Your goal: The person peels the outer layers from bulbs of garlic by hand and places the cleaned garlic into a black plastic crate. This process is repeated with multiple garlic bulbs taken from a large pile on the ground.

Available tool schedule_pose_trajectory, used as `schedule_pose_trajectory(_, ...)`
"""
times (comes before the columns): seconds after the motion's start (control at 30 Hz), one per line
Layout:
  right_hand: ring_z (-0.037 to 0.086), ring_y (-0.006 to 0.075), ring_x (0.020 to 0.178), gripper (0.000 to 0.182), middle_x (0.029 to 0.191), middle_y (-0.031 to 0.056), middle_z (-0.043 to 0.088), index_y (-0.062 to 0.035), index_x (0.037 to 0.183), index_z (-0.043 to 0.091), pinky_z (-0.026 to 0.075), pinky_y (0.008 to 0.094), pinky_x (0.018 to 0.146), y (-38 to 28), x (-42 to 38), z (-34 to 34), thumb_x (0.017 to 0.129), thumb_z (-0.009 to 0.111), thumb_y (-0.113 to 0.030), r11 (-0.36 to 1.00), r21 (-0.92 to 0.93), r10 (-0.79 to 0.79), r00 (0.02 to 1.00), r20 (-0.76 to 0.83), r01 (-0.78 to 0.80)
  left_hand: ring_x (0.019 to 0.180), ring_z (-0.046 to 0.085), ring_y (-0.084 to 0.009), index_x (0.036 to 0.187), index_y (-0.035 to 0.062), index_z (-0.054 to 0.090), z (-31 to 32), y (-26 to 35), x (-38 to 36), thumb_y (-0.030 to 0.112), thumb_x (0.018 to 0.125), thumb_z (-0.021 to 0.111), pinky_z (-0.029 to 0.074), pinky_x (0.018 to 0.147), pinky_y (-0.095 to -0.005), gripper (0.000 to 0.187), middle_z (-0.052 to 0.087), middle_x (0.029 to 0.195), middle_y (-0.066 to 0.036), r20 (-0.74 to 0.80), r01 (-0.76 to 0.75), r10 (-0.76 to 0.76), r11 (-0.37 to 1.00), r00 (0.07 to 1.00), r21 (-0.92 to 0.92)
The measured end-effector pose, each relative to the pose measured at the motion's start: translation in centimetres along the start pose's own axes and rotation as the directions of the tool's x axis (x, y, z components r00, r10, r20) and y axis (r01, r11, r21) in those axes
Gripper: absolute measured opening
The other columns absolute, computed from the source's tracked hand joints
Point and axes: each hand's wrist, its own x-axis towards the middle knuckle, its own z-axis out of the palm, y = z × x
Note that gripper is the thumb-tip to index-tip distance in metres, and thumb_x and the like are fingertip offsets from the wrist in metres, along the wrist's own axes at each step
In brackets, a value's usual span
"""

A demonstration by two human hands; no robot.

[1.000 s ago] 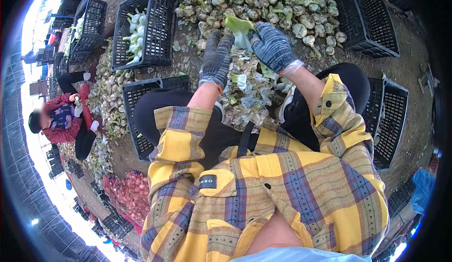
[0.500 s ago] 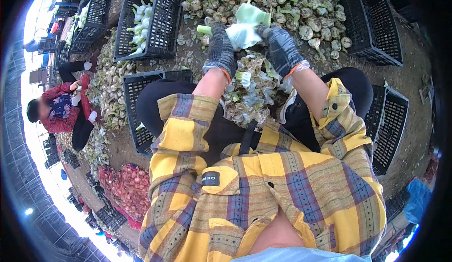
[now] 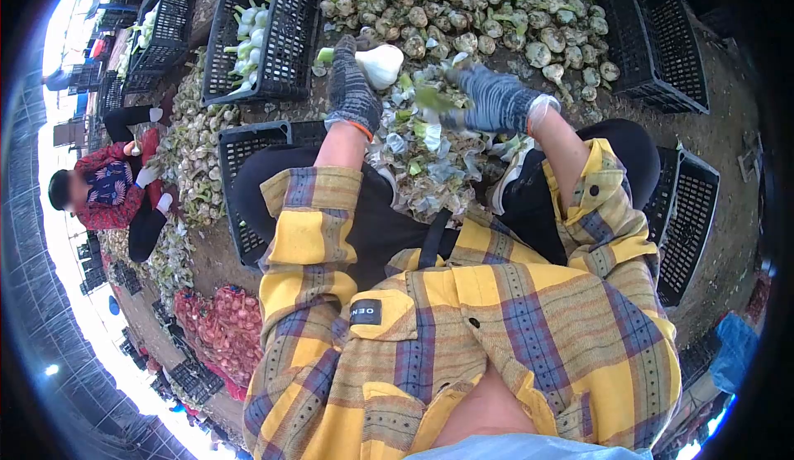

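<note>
My left hand (image 3: 354, 86), in a grey knit glove, is closed round the green stem of a garlic bulb (image 3: 381, 66). The bulb is smooth, white and peeled, and points to the right. My right hand (image 3: 496, 99), gloved the same way, is apart from the bulb with thumb and fingers spread. A motion-blurred green strip of peel (image 3: 433, 100) is in the air by its fingertips. Below both hands lies a heap of peelings (image 3: 434, 166) between my feet. Ahead spreads a pile of unpeeled, soil-stained garlic (image 3: 496, 18).
A black crate (image 3: 285, 42) with peeled garlic stands front left; another crate (image 3: 248, 142) is beside my left knee. More crates stand at the front right (image 3: 653, 42) and right (image 3: 691, 220). A person (image 3: 112, 183) sits at left by more garlic. Red net sacks (image 3: 219, 328) lie behind them.
The large pale outer peel has come off the garlic, baring the white bulb. My left hand moved left with the bulb; my right hand drew away from it and opened.
</note>
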Motion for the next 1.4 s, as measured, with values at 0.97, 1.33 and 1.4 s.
schedule_pose_trajectory(0.97,0.06,0.0209,0.073,0.035,0.081,0.0151,0.063,0.005,0.092,0.056,0.047,0.0325,0.066,0.2,2.3,-0.4,0.076,0.06,-0.025,0.834,0.51,0.188,0.977,0.097,-0.211,0.075,0.058,-0.0159,0.095,0.003,0.061,0.9,-1.3,-3.1,0.036,0.086,0.049,0.044,0.068,-0.0307,0.035,0.063,0.082,-0.008,0.553,-0.65,0.344,0.343,0.759,0.678)
schedule_pose_trajectory(1.33,0.056,0.0223,0.069,0.03,0.077,0.0159,0.059,0.0041,0.087,0.053,0.046,0.0316,0.065,0.6,2.7,1.3,0.074,0.062,-0.02,0.777,0.623,0.357,0.879,-0.317,-0.091,0.071,0.059,-0.0197,0.098,0.0096,0.055,1.6,-2.0,-2.3,0.045,0.079,0.054,0.051,0.053,-0.0345,0.04,0.058,0.083,-0.007,0.062,0.071,-0.12,0.852,0.991,0.518)
schedule_pose_trajectory(1.4,0.056,0.0203,0.068,0.029,0.076,0.0141,0.059,0.0035,0.086,0.053,0.046,0.0309,0.065,2.1,4.0,2.6,0.074,0.063,-0.022,0.587,0.797,0.49,0.845,-0.215,-0.138,0.07,0.059,-0.0198,0.098,0.01,0.054,2.1,-1.9,-2.0,0.044,0.079,0.053,0.051,0.054,-0.0344,0.039,0.058,0.084,-0.007,0.039,0.094,-0.124,0.889,0.992,0.448)
